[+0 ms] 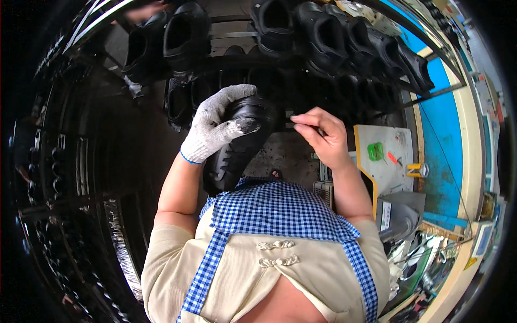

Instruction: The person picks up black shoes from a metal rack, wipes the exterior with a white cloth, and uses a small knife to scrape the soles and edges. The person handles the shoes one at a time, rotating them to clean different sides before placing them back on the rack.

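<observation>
My left hand [215, 118], in a white knit glove with a blue cuff edge, is closed round a black shoe [245, 148]. The shoe is tilted, its treaded sole partly turned up toward me, and the glove's fingers and thumb cover one end. Dark stains mark the gloved thumb. Just right of the shoe, apart from it, hovers my bare right hand [328, 134]. Its thumb and forefinger come together in a pinch pointing at the shoe; whatever may be between the tips is too small to make out.
A metal rack holds rows of black shoes [328, 37] in front of me. To the right stands a pale work table [385, 167] with a green item [376, 151] and a red-handled tool [393, 158]. A yellow can [417, 170] is by its edge. Dark racks line the left.
</observation>
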Available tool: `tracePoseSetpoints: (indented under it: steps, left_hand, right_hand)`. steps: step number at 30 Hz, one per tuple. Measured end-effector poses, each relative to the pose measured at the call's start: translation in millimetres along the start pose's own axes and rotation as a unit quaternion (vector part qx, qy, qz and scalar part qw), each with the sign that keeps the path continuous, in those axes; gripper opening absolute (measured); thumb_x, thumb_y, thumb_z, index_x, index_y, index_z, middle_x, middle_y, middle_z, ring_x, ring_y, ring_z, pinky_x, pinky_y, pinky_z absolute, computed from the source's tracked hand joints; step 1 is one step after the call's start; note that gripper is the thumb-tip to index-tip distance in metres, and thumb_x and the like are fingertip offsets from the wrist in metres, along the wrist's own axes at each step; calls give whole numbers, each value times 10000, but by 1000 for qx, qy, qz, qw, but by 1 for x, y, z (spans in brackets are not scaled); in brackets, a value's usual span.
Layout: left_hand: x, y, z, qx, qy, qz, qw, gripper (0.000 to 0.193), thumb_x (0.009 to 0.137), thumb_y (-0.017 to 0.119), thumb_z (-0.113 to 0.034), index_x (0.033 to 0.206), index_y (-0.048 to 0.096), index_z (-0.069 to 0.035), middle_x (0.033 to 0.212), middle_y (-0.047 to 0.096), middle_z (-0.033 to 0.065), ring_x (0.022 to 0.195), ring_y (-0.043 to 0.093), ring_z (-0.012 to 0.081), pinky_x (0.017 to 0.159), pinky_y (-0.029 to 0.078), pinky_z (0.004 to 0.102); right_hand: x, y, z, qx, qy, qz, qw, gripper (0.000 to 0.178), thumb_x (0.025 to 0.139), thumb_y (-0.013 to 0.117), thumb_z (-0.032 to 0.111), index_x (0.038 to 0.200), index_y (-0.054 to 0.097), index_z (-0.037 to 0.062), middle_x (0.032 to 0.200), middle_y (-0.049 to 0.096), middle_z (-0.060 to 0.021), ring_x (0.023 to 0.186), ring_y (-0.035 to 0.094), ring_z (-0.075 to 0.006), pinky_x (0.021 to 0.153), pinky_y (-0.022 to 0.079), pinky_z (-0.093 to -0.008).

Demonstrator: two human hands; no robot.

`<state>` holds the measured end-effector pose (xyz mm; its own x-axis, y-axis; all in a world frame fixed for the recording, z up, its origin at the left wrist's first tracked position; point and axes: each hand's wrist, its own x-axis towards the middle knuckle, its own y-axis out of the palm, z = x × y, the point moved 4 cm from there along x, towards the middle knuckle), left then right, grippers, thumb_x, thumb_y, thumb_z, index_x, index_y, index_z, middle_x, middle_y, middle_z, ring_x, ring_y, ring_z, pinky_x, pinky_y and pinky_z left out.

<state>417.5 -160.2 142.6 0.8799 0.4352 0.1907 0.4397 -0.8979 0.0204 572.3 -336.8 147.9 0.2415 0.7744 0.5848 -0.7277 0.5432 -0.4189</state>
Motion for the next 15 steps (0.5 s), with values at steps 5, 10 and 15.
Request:
tracePoseSetpoints:
  steps: [5, 10, 15]
  left_hand:
    - [-1, 15, 5, -46, -49, 52, 996, 668, 735, 816, -281, 1273, 555, 16, 1165, 628, 93, 1058, 601, 168, 971, 470, 317]
    - [2, 27, 10, -26, -48, 99, 994, 673, 726, 826, -277, 1266, 560, 24, 1163, 631, 97, 1062, 602, 173, 972, 469, 318]
    - [0, 39, 14, -21, -26, 146, 989, 615, 748, 808, -228, 1251, 567, 32, 1177, 630, 105, 1078, 599, 171, 971, 470, 317]
  right_hand:
    - [33, -3, 25, -111, -75, 84, 987, 286, 720, 766, -12, 989, 725, 76, 869, 667, -54, 712, 692, -179, 603, 565, -267]
    - [39, -10, 41, -204, -142, 172, 953, 205, 713, 755, 50, 910, 701, 73, 853, 650, -19, 684, 678, -155, 565, 554, -259]
    - [41, -8, 59, -303, -169, 295, 890, 106, 737, 688, 73, 826, 634, 53, 816, 583, -35, 670, 653, -158, 550, 546, -277]
